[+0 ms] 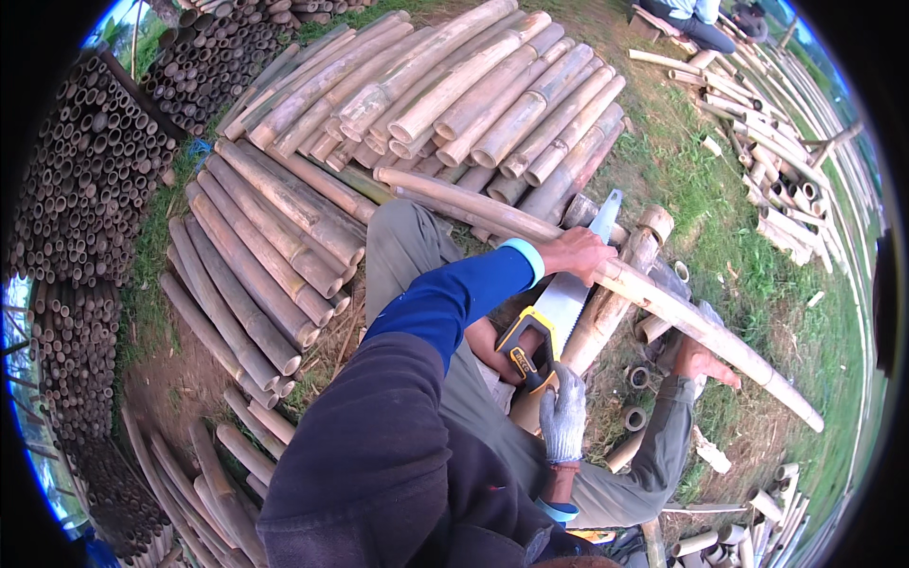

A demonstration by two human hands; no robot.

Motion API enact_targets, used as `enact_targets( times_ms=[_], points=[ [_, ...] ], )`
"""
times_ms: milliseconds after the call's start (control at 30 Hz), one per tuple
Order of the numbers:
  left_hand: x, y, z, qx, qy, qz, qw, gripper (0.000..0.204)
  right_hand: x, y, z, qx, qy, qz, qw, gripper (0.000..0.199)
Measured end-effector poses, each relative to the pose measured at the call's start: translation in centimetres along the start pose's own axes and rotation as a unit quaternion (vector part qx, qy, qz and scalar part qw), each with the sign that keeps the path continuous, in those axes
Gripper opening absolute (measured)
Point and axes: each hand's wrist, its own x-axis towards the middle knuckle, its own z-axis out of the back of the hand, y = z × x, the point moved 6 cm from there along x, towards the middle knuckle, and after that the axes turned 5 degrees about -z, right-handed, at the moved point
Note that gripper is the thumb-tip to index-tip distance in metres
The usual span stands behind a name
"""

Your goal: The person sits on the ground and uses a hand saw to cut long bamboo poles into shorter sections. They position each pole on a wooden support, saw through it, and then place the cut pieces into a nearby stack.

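My left hand (pixel 576 254), bare below a light blue cuff, is closed over a long bamboo pole (pixel 701 327). The pole slants from the stacked bamboo down to the right, across a thicker bamboo support (pixel 603 317). A handsaw (pixel 565 303) with a yellow and black handle stands tilted beside the support, its blade tip up and passing by the pole near my left hand. In a grey knitted glove, my right hand (pixel 565 414) closes at the lower end of the saw's handle; its fingers are partly hidden. My bare foot (pixel 699 362) is under the pole's right part.
Cut bamboo lengths (pixel 473 85) lie piled ahead, with more rows (pixel 256 246) to the left. A tall stack of bamboo ends (pixel 90 180) rises at far left. Short offcuts (pixel 632 417) lie near my foot. Another person (pixel 696 24) sits at the far right beside split bamboo (pixel 757 142).
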Motion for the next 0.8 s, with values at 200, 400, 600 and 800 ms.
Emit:
enact_targets(
  times_ms=[200,400,600,800],
  points=[
    [-5.4,4.5,2.9,0.019,0.05,0.047,0.997,0.09,-1.3,1.6,-4.0,0.001,0.091,0.05,0.995,0.054],
    [-13.9,11.2,6.4,0.048,0.053,0.086,0.994,0.091,0.7,1.9,-5.6,-0.068,0.095,0.099,0.988,0.059],
    [-14.5,11.1,7.3,0.047,0.09,0.115,0.988,0.091,5.4,2.1,-10.6,-0.12,0.102,0.146,0.977,0.062],
    [-13.3,9.6,6.2,0.014,0.049,0.103,0.993,0.101,6.8,0.8,-12.6,-0.096,0.083,0.006,0.992,0.069]
  ],
)
